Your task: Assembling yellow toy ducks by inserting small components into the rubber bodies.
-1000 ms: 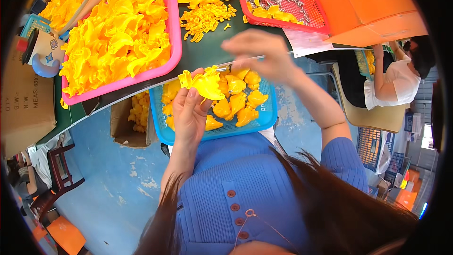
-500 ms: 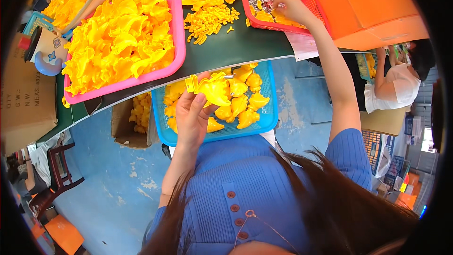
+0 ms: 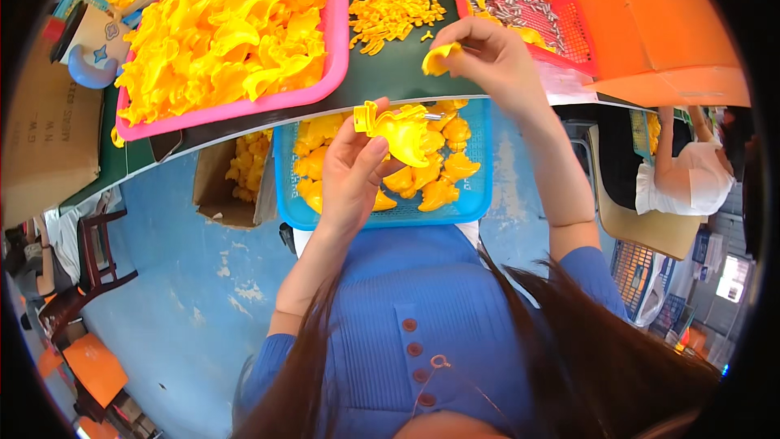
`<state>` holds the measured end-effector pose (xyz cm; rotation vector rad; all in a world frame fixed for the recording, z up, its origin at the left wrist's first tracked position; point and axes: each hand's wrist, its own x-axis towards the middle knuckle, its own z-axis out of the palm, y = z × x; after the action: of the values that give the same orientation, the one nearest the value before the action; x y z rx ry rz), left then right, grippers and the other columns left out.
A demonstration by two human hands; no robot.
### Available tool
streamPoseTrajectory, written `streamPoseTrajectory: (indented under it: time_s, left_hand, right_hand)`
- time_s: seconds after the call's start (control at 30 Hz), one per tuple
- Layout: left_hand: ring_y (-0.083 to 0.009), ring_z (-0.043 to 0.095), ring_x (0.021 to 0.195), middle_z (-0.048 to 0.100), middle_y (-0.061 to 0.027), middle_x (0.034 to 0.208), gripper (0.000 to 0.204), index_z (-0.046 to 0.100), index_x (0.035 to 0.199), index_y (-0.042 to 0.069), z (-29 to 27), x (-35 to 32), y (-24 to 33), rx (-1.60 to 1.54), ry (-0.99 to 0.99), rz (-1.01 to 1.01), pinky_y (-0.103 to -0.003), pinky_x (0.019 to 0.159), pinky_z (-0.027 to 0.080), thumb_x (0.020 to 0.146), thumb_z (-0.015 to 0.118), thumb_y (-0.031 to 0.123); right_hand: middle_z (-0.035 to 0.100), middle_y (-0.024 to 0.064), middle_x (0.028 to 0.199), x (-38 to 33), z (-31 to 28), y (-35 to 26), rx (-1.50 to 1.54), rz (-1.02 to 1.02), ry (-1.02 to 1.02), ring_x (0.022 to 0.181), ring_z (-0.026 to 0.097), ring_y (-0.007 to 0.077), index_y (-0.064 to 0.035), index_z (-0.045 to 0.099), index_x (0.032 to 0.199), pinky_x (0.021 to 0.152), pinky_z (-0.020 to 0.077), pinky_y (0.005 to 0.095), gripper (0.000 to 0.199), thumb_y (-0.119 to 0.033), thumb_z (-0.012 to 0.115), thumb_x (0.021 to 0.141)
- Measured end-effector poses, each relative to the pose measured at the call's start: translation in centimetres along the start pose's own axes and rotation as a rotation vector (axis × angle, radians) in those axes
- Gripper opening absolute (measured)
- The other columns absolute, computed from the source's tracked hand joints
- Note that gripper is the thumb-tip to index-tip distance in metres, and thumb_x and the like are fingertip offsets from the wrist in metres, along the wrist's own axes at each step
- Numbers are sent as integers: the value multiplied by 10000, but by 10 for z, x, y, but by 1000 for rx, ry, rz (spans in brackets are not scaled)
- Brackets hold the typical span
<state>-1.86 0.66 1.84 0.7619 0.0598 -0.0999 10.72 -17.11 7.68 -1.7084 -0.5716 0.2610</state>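
Two yellow pieces in hand above the blue tray.

Your left hand (image 3: 353, 175) rises from your lap, fingers closed round a yellow plastic shell (image 3: 402, 134), tilted up over the blue tray (image 3: 288, 207), probably so its open side faces you. The tray sits just below the table edge, so finished yellow parts (image 3: 439, 183) can likely drop straight in. Above the tray, your right hand (image 3: 491, 57), arm stretched forward and wrist bent, pinches a small yellow piece (image 3: 440, 58) over the dark table (image 3: 398, 81), apart from the left. Beyond the tray, to the right, stands the red basket (image 3: 569, 12) of grey pins (image 3: 508, 4); to the left, the pink bin (image 3: 333, 41) is heaped with yellow shells.
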Motion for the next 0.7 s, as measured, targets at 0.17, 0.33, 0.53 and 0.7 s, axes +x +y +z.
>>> streamPoseTrajectory:
  time_s: [0.17, 0.33, 0.53, 0.7]
  left_hand:
    - [-157, 570, 1021, 538, -67, 1160, 421, 438, 1258, 39, -5, -1, 1, 13, 60, 26, -284, 821, 505, 873, 574, 141]
    - [-144, 577, 998, 549, -61, 1135, 414, 452, 1240, 40, -7, -2, 0, 15, 101, 50, -267, 803, 506, 866, 593, 145]
    - [-125, 589, 954, 568, -51, 1086, 355, 484, 1188, 35, -11, -1, -2, -2, 117, 65, -247, 769, 518, 870, 591, 150]
    - [-122, 591, 948, 570, -53, 1080, 340, 490, 1175, 25, -11, -1, -1, -14, 107, 63, -250, 768, 524, 874, 584, 150]
  right_hand:
    - [625, 27, 871, -10, 40, -9, -90, -101, 75, 816, 586, 87, -11, 626, 921, 707, 465, 226, 146, 9, 617, 776]
    - [632, 44, 807, -11, 54, -13, -434, -368, 183, 734, 587, 116, -27, 658, 872, 666, 472, 250, 164, 32, 652, 719]
    - [613, 67, 742, -10, 60, -14, -640, -605, 158, 710, 586, 202, -36, 645, 812, 615, 474, 281, 198, 51, 667, 636]
    - [597, 54, 720, -10, 64, -13, -715, -655, 175, 696, 572, 210, -45, 627, 785, 609, 456, 299, 194, 34, 674, 613]
